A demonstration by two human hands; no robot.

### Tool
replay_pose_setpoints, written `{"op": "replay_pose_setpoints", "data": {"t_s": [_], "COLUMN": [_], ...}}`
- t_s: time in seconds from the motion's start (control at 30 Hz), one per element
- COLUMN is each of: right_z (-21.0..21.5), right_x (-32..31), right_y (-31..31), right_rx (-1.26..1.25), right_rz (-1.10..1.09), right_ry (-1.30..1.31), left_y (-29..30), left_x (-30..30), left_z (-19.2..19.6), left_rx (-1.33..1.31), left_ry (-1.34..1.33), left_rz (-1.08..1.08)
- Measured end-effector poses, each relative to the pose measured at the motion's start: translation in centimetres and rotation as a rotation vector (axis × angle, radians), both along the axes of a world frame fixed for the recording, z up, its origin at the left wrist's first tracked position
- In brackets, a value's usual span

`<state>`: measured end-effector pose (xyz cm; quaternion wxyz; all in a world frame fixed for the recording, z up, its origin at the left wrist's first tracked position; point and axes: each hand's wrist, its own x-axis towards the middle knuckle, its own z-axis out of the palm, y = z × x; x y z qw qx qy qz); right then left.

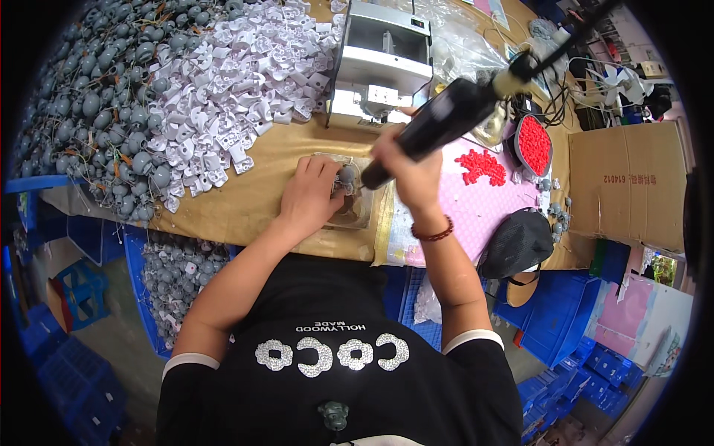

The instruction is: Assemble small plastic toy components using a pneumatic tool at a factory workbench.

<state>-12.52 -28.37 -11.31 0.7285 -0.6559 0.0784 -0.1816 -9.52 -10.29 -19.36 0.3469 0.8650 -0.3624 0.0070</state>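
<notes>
Left hand [311, 192] steadies a grey rounded part [347, 175]; at its two o'clock, right hand [409, 169] grips a black electric screwdriver [454, 113]. Likely screw-driving; next calls for straight alignment.

1. The person's right hand [413, 175] wraps the lower part of a black cylindrical handheld power driver [450, 115], fingers curled around it.
2. The right forearm [455, 271] rises from below the driver.
3. The left hand [306, 192] lies left of the driver's lower end, back upward, fingers bent.
4. The left forearm [249, 271] slants up from the driver's lower left.
</notes>
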Motion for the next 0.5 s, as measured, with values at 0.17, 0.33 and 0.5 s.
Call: {"op": "replay_pose_setpoints", "data": {"t_s": [0.17, 0.33, 0.5], "right_z": [-5.1, -6.8, -7.4], "right_x": [1.6, -0.8, -3.0], "right_y": [-8.7, -6.7, -0.8], "right_rx": [0.003, -0.693, -0.429], "right_rz": [-0.360, -0.469, 0.076], "right_ry": [0.147, 0.024, 0.294], "left_y": [0.3, 1.1, 1.1], "left_x": [-0.3, -0.8, -0.8], "left_z": [0.5, 0.0, 0.2], "left_rx": [-0.045, -0.088, -0.085], "left_ry": [0.033, -0.016, -0.050], "left_rz": [-0.052, -0.070, -0.083]}}
